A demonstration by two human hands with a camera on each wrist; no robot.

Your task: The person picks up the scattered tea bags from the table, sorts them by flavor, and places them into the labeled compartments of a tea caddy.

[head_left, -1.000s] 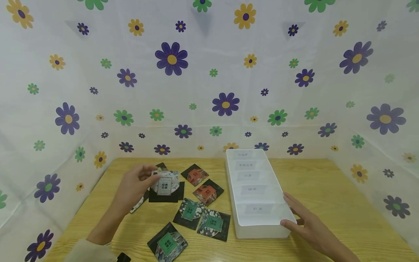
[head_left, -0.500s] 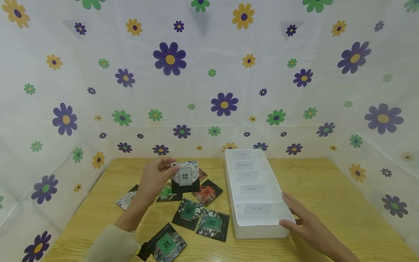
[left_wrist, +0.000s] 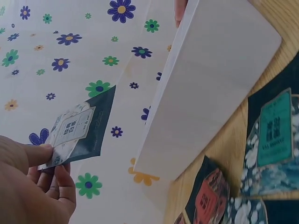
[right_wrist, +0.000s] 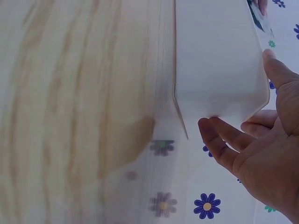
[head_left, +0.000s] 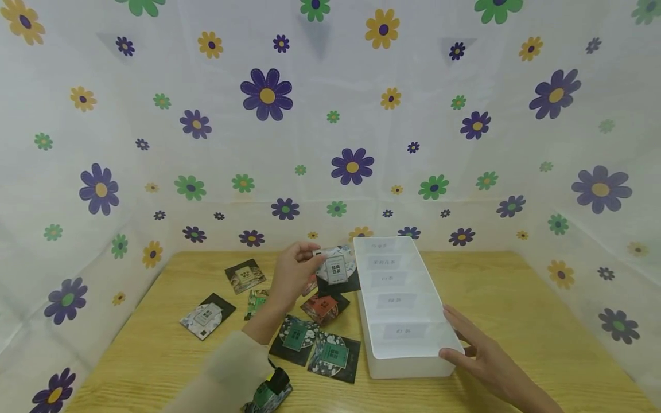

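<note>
The left hand (head_left: 294, 272) pinches a white-labelled sachet (head_left: 341, 271) by its edge, thumb and fingers drawn together on it, and holds it raised toward the far edge of the table (head_left: 160, 367), just beside the white box's (head_left: 413, 368) long left side but apart from it. The right hand (head_left: 482, 353), thumb and fingers partly spread, grips that box at its near right corner. Another pale sachet (head_left: 207, 315) lies toward the table's left edge, a tan sachet (head_left: 245, 276) nearer its far left corner
</note>
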